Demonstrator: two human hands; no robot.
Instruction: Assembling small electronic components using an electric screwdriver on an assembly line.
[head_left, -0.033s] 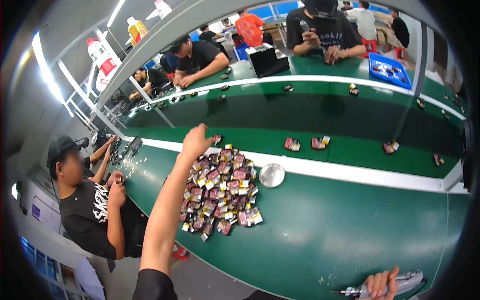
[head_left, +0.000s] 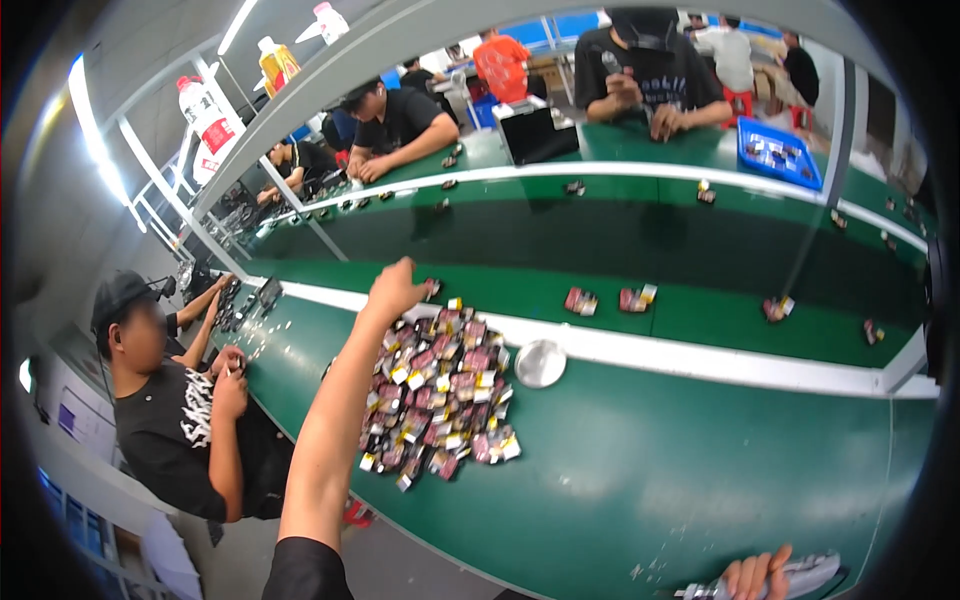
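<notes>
My left hand (head_left: 398,288) stretches over the white rail with its fingers bent in. At its fingertips is a small dark and reddish electronic module (head_left: 432,288); the hand partly covers the contact. Below the wrist, many similar modules with white and yellow tabs form a pile (head_left: 440,385) on the green bench. At the lower right, my right hand (head_left: 757,576) wraps round a grey electric screwdriver (head_left: 812,575), its tip pointing left above the bench.
A round metal dish (head_left: 540,363) sits right of the pile, against the white rail (head_left: 680,345). Beyond it several modules (head_left: 637,299) lie spaced along the green belt. A co-worker (head_left: 185,420) sits at left; others work across the line, near a blue tray (head_left: 780,153).
The whole view has shifted slightly, with bench and modules lower in it. My left hand has edged a little to the right. The screwdriver stays in my right hand.
</notes>
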